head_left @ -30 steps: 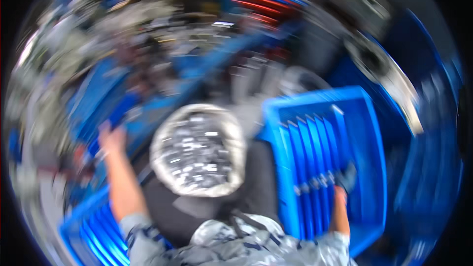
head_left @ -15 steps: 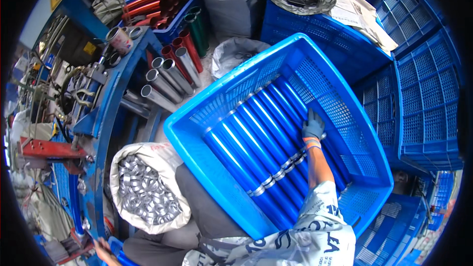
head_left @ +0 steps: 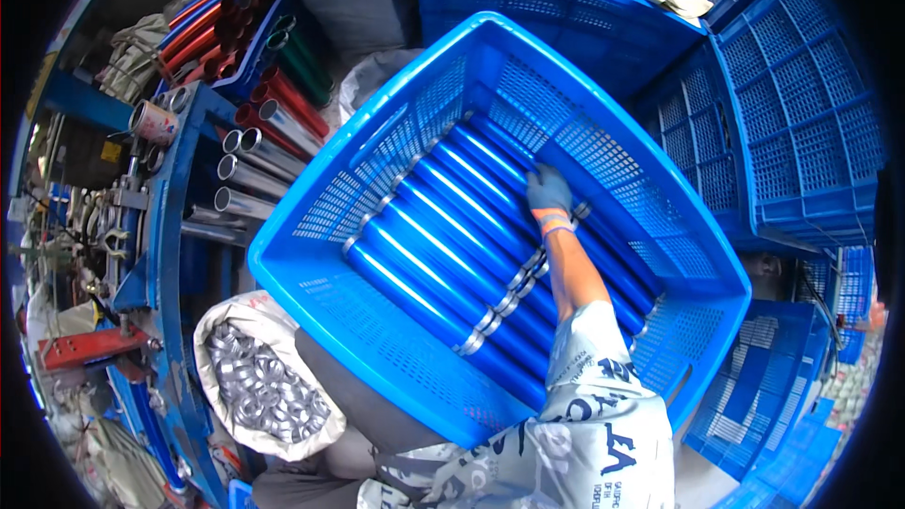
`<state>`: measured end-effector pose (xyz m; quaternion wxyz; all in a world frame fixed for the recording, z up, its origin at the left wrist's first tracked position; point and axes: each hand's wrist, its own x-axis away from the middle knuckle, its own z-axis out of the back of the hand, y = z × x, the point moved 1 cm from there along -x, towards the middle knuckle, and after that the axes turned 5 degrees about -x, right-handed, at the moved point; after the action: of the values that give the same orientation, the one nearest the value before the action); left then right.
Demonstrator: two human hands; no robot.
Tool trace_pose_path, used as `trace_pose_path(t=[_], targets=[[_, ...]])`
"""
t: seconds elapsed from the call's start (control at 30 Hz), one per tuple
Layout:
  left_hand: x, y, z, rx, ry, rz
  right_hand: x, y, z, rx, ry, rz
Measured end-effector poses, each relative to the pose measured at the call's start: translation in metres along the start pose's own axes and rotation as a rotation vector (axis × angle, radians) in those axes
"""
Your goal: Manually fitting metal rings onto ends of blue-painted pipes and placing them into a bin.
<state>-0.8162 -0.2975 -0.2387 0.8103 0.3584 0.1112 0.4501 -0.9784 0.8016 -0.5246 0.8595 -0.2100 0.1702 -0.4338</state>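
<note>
One crate (head_left: 377,325) around gloved right hand (head_left: 550,191) — left of it, one sack (head_left: 271,319), five silver tubes (head_left: 256,179), two green tubes (head_left: 304,58).

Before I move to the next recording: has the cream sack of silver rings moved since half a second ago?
No, not visibly: the sack sits just right of the blue bench, as before, though the camera's view has shifted.

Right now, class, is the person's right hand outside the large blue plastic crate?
No, the grey-gloved right hand reaches inside the large blue plastic crate, among shiny blue tubes.
</note>
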Motion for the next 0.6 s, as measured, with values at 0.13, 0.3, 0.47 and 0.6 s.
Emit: trace_pose_path(t=[0.13, 0.3, 0.47, 0.6], targets=[[-0.003, 0.001, -0.005, 0.069, -0.029, 0.004, 0.034, 0.102, 0.040, 0.112, 0.292, -0.586], [-0.003, -0.010, 0.006, -0.031, -0.061, -0.021, 0.022, 0.145, 0.043, -0.104, 0.017, -0.616], [0.000, 0.002, 0.000, -0.121, -0.088, -0.036, 0.034, 0.161, 0.022, -0.187, 0.129, -0.569], [-0.006, 0.001, -0.058, -0.172, -0.171, -0.029, 0.021, 0.233, 0.053, -0.629, 0.244, -0.525]])
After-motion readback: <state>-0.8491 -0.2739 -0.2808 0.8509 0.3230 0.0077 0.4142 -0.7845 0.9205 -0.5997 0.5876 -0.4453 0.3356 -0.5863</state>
